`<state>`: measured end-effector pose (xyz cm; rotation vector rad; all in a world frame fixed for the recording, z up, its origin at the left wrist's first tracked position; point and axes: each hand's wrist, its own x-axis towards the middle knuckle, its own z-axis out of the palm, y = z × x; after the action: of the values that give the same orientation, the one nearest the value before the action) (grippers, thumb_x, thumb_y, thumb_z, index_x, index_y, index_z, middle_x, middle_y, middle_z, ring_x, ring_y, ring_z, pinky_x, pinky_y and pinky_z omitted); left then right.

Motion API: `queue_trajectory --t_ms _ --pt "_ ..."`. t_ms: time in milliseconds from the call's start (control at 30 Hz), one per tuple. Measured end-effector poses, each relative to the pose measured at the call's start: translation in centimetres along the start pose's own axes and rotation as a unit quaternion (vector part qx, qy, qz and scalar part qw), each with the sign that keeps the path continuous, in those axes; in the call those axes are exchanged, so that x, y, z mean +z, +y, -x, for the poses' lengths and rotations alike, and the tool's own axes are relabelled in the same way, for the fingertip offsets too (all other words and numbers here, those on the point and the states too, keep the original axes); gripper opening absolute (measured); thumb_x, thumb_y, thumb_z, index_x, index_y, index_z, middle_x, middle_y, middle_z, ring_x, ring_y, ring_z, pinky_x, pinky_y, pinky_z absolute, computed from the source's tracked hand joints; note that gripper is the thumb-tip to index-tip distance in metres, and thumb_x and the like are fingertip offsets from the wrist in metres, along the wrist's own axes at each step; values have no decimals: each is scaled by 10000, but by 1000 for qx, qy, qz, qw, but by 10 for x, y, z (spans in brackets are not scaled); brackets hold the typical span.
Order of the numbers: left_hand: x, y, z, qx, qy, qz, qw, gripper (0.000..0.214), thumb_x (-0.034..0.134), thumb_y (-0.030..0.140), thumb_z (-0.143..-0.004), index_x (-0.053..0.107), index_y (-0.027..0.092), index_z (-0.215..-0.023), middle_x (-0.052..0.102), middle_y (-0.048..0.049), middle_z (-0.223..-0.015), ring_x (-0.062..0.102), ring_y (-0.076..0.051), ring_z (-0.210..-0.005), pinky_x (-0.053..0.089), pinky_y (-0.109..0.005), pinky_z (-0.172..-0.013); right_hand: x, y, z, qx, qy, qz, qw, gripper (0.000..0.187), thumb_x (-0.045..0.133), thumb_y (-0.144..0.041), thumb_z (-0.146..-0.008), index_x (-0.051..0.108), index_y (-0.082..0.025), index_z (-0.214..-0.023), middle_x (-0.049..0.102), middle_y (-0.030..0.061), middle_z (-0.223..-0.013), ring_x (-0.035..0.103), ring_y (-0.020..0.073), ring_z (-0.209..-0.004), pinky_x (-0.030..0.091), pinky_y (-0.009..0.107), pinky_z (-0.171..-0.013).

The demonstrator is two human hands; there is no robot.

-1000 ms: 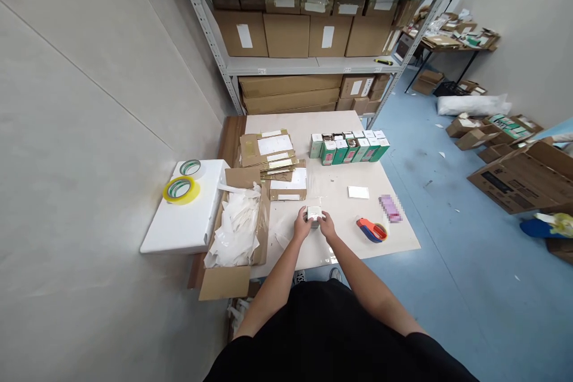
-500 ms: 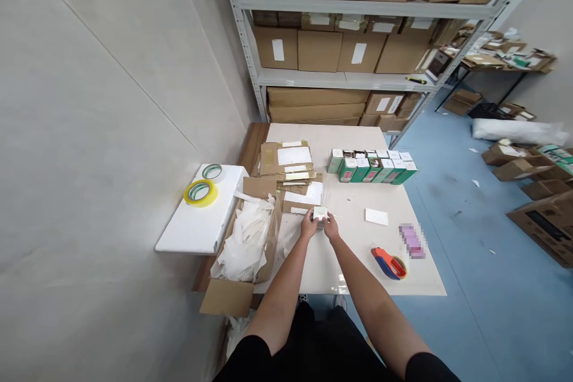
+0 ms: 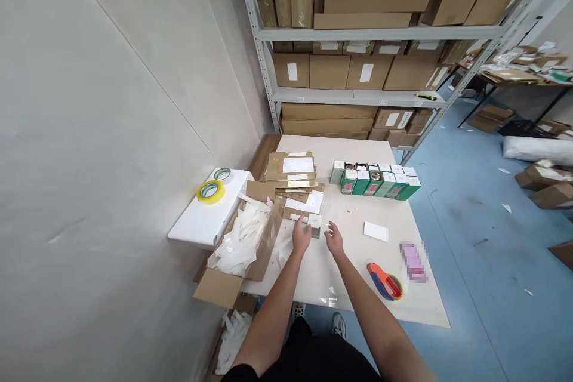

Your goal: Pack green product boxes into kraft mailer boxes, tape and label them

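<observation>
A small pale box with grey-green sides [image 3: 315, 227] stands on the white table between my hands. My left hand [image 3: 301, 236] is at the box's left side, its fingers apart; whether the thumb touches the box I cannot tell. To the right of the box, separated from it by a gap, my right hand [image 3: 333, 240] is open with the fingers spread. Just beyond the box lie flattened cardboard pieces with white labels [image 3: 304, 203]. Further back on the right stand rows of green and white boxes [image 3: 373, 181].
At the left, an open carton [image 3: 267, 245] holds crumpled white plastic. Tape rolls [image 3: 210, 191] lie on a white ledge [image 3: 190, 230]. A white card [image 3: 376, 231], an orange and blue tape dispenser [image 3: 384, 282] and a pixelated pink item [image 3: 413, 261] are at the right. Shelving [image 3: 376, 34] with cartons rises behind.
Both hands held the small box between them before. Now my right hand has moved off to the right and my left hand has loosened, with the box standing on the table. The view has shifted.
</observation>
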<state>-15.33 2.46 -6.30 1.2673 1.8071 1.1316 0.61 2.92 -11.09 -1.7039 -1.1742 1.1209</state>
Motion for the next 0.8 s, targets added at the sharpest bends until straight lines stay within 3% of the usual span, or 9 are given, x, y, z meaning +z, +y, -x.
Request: queue_trajectory --t_ms 167,400,600,800 --pt "-15 41 2 16 -1 59 998 489 547 255 -944 573 248 -1433 612 -121 -1451 580 -261 -1342 518 -386 -1049 -19 -18 6 -80 -14 -21 996 607 502 -305 -784 613 -242 -1377 663 119 -1401 673 307 -1217 582 477 -975" --pt "-54 85 -29 63 14 80 995 483 562 299 -980 558 255 -1461 574 -110 -1514 589 -262 -1347 535 -366 -1038 -20 -83 -18 -158 -52 -35 985 613 518 -319 -849 569 -245 -1456 603 106 -1488 617 301 -1288 551 454 -1016" --pt "-95 82 -99 78 33 84 993 492 561 281 -980 554 249 -1471 591 -98 -1499 594 -249 -1340 521 -372 -1068 20 -139 -62 -210 -58 -30 975 608 535 -346 -903 532 -286 -1508 615 93 -1470 568 299 -1341 521 459 -1049" --pt "-136 57 -201 27 3 115 993 505 620 217 -909 602 235 -1414 620 -99 -1462 626 -257 -1296 501 -381 -1088 83 -184 -116 -248 -52 18 967 601 563 -360 -898 552 -249 -1488 583 100 -1496 533 303 -1374 455 492 -1137"
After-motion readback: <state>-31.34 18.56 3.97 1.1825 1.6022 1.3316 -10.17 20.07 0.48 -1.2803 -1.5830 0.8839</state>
